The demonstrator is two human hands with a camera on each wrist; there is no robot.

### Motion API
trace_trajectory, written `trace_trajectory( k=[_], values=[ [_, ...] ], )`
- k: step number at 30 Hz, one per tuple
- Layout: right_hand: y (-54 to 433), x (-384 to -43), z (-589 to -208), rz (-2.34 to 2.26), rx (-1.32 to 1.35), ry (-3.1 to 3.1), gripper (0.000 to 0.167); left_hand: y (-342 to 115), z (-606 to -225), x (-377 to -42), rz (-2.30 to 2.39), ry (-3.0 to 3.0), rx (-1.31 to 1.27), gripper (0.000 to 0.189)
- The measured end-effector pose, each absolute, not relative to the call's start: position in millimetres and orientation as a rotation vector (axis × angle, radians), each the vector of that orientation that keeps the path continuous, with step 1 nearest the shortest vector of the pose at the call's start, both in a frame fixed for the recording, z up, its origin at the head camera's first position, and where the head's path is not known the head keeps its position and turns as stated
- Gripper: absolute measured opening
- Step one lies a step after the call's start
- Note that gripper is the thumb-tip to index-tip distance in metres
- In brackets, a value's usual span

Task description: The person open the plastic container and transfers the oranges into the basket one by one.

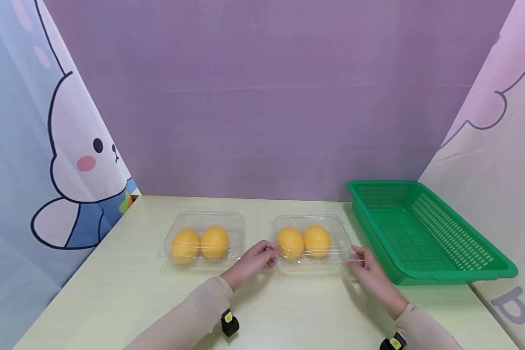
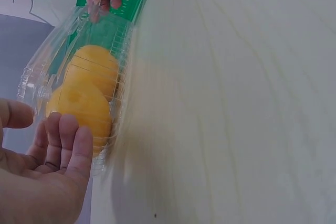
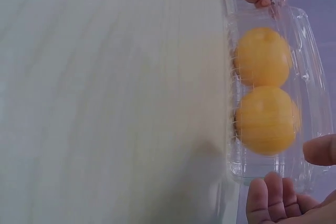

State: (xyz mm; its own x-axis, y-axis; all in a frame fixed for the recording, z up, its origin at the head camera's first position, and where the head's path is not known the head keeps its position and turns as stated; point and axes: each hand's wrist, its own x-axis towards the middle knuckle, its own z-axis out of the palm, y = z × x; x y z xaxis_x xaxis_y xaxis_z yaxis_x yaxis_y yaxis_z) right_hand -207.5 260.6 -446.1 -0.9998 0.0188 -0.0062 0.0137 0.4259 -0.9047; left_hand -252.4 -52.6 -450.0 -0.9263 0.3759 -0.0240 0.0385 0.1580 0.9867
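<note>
A clear plastic clamshell box (image 1: 345, 228) with two oranges (image 1: 290, 242) inside sits between my hands on the pale table, its lid down over the fruit. My left hand (image 1: 259, 257) holds its left edge, fingertips curled at the rim beside an orange (image 2: 86, 111). At the opposite edge my right hand (image 1: 367, 270) pinches the near corner, thumb above and fingers below. The right wrist view shows both oranges (image 3: 266, 120) side by side through the clear plastic.
A second clear box (image 1: 236, 223), also with two oranges (image 1: 215, 242), lies to the left on the table (image 1: 127, 287). At the right stands a green plastic basket (image 1: 382, 243). A purple cloth (image 1: 262, 107) hangs behind the table, with printed cloths at both sides.
</note>
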Motion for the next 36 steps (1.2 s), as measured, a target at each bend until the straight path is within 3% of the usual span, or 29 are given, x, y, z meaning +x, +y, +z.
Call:
trace_trajectory(
  k=[27, 36],
  values=[
    [254.7, -207.7, -447.3, 1.544, 0.012, -2.550, 0.046, -51.8, -449.3, -250.9, 1.858, 2.157, 0.411, 0.029],
    [255.7, -208.6, -445.6, 1.617, -0.100, -2.562, 0.046, -53.4, -449.7, -252.8, 1.854, 2.147, 0.433, 0.029]
  ],
)
